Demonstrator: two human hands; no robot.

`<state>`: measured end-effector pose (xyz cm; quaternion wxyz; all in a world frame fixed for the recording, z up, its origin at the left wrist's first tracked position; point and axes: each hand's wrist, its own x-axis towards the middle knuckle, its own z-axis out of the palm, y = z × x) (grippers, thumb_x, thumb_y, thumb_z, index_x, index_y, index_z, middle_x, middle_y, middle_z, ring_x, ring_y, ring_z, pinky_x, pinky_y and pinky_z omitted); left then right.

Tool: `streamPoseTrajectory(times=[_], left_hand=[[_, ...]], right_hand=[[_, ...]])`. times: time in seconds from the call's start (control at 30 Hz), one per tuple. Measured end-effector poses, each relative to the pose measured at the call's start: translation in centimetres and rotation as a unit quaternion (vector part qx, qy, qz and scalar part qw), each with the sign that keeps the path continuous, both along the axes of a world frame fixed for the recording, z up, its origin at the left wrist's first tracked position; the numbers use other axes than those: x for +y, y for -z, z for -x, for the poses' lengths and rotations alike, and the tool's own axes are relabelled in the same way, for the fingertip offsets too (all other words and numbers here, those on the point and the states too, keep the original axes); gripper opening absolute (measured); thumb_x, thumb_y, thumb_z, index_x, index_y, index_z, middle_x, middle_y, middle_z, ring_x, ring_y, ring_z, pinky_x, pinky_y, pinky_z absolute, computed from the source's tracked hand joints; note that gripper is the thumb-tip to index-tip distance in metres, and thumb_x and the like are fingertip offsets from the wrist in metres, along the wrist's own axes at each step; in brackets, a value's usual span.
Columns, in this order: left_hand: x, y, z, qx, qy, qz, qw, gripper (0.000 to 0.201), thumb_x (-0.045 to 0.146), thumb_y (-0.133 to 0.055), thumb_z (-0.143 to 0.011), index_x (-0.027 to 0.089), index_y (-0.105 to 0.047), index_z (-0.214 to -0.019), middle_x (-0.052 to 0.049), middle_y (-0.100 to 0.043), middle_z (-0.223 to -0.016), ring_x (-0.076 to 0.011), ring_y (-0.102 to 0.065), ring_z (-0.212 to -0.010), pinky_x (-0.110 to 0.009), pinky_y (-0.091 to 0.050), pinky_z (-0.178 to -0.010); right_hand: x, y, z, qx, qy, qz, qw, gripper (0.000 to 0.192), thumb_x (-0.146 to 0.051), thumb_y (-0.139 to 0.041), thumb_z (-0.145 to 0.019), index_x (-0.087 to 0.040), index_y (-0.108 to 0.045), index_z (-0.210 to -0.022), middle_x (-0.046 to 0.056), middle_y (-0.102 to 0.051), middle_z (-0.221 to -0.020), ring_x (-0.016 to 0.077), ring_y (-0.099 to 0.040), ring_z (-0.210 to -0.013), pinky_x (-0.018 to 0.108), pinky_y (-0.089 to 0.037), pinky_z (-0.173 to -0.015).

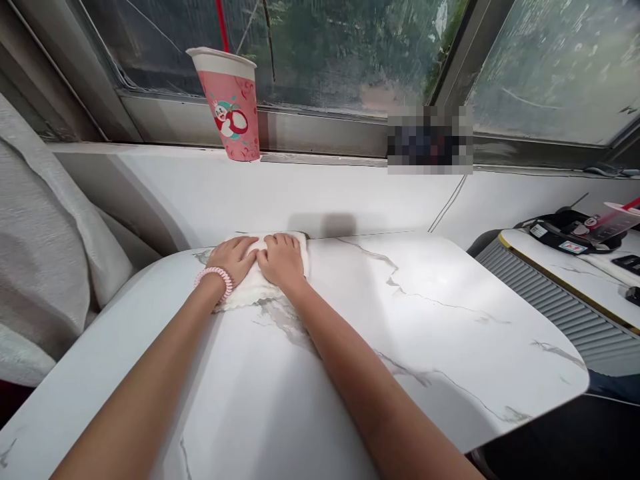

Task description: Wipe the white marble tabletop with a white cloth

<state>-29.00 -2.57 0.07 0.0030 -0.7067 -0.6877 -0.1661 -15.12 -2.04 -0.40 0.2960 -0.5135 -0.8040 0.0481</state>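
A white cloth [247, 293] lies on the white marble table [425, 333] near its far edge. My left hand [231, 258] and my right hand [283, 260] both press flat on the cloth, side by side, fingers pointing toward the wall. A pink coil band circles my left wrist. Most of the cloth is hidden under the two hands.
A pink paper cup [231, 103] stands on the window sill above the table. A grey curtain [40, 253] hangs at the left. At the right, a second marble table [575, 273] carries a black object, a plastic cup and a cable.
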Motion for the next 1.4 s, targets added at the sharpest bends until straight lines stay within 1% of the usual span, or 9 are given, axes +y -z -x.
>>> streamPoseTrajectory(times=[0.23, 0.37, 0.5, 0.67, 0.8, 0.93, 1.13, 1.23, 1.4], left_hand=[[1.1, -0.1, 0.4, 0.006, -0.006, 0.006, 1.0, 0.053, 0.041, -0.029, -0.091, 0.022, -0.058, -0.132, -0.007, -0.059, -0.139, -0.0266, -0.051, -0.13, -0.044, -0.036, -0.112], [0.9, 0.2, 0.4, 0.013, -0.003, -0.017, 1.0, 0.05, 0.038, -0.031, -0.092, 0.024, -0.059, -0.13, -0.006, -0.061, -0.137, -0.0262, -0.053, -0.128, -0.044, -0.038, -0.11], [0.0, 0.3, 0.1, 0.021, -0.014, -0.025, 0.999, 0.05, 0.037, -0.03, -0.093, 0.024, -0.058, -0.131, -0.006, -0.061, -0.138, -0.0257, -0.052, -0.13, -0.044, -0.037, -0.111], [-2.0, 0.5, -0.5, 0.028, -0.007, -0.026, 0.999, 0.051, 0.039, -0.027, -0.094, 0.024, -0.058, -0.132, -0.007, -0.059, -0.14, -0.0268, -0.052, -0.13, -0.046, -0.036, -0.112], [-4.4, 0.3, -1.3, 0.034, -0.004, -0.02, 0.999, 0.053, 0.039, -0.028, -0.093, 0.02, -0.057, -0.134, -0.009, -0.058, -0.14, -0.0281, -0.051, -0.131, -0.047, -0.036, -0.112], [-7.3, 0.0, -2.3, 0.039, -0.01, -0.004, 0.999, 0.054, 0.039, -0.026, -0.093, 0.021, -0.056, -0.135, -0.008, -0.057, -0.142, -0.0262, -0.049, -0.133, -0.044, -0.034, -0.114], [-12.1, -0.1, -2.8, 0.039, 0.014, 0.001, 0.999, 0.054, 0.039, -0.025, -0.093, 0.023, -0.056, -0.134, -0.007, -0.057, -0.142, -0.0258, -0.049, -0.133, -0.043, -0.034, -0.114], [-15.1, 0.1, -2.7, 0.039, 0.028, 0.003, 0.999, 0.055, 0.042, -0.023, -0.092, 0.023, -0.056, -0.133, -0.008, -0.057, -0.141, -0.0267, -0.049, -0.132, -0.044, -0.036, -0.112], [-21.7, 0.5, -2.7, 0.044, 0.034, -0.004, 0.998, 0.057, 0.041, -0.021, -0.091, 0.021, -0.056, -0.133, -0.009, -0.058, -0.139, -0.0278, -0.05, -0.132, -0.046, -0.035, -0.112]], right_hand=[[1.2, -0.2, 0.5, -0.011, -0.002, 0.01, 1.0, 0.026, -0.027, -0.044, -0.097, -0.016, -0.061, -0.113, 0.01, -0.064, -0.117, 0.0233, -0.052, -0.118, 0.037, -0.031, -0.108], [1.3, 0.0, 0.5, -0.014, -0.005, 0.002, 1.0, 0.025, -0.026, -0.044, -0.097, -0.016, -0.06, -0.114, 0.01, -0.065, -0.116, 0.0222, -0.052, -0.118, 0.036, -0.031, -0.108], [0.4, 0.2, 0.1, -0.013, -0.01, -0.018, 1.0, 0.026, -0.023, -0.043, -0.097, -0.015, -0.062, -0.114, 0.01, -0.065, -0.115, 0.0215, -0.053, -0.116, 0.035, -0.03, -0.109], [-2.1, -0.1, -0.7, -0.018, 0.001, -0.017, 1.0, 0.026, -0.024, -0.043, -0.097, -0.016, -0.062, -0.113, 0.011, -0.064, -0.118, 0.0215, -0.052, -0.118, 0.036, -0.029, -0.111], [-4.6, -0.2, -1.4, -0.026, 0.008, -0.011, 1.0, 0.026, -0.024, -0.043, -0.097, -0.015, -0.063, -0.11, 0.011, -0.064, -0.117, 0.0215, -0.053, -0.116, 0.036, -0.031, -0.11], [-7.4, -0.1, -2.1, -0.03, 0.016, -0.013, 0.999, 0.026, -0.025, -0.044, -0.097, -0.015, -0.063, -0.11, 0.011, -0.065, -0.117, 0.0222, -0.053, -0.116, 0.037, -0.033, -0.109], [-13.0, -0.2, -2.8, -0.038, 0.028, -0.002, 0.999, 0.031, -0.031, -0.042, -0.099, -0.014, -0.06, -0.118, 0.014, -0.062, -0.126, 0.0249, -0.049, -0.127, 0.042, -0.03, -0.113], [-16.5, -0.5, -3.2, -0.046, 0.028, 0.0, 0.999, 0.035, -0.034, -0.04, -0.1, -0.013, -0.059, -0.12, 0.016, -0.06, -0.131, 0.0269, -0.047, -0.129, 0.046, -0.031, -0.113], [-23.0, -0.8, -3.9, -0.07, 0.004, 0.004, 0.998, 0.042, -0.035, -0.039, -0.099, -0.009, -0.056, -0.126, 0.018, -0.057, -0.135, 0.0289, -0.047, -0.13, 0.045, -0.031, -0.114]])
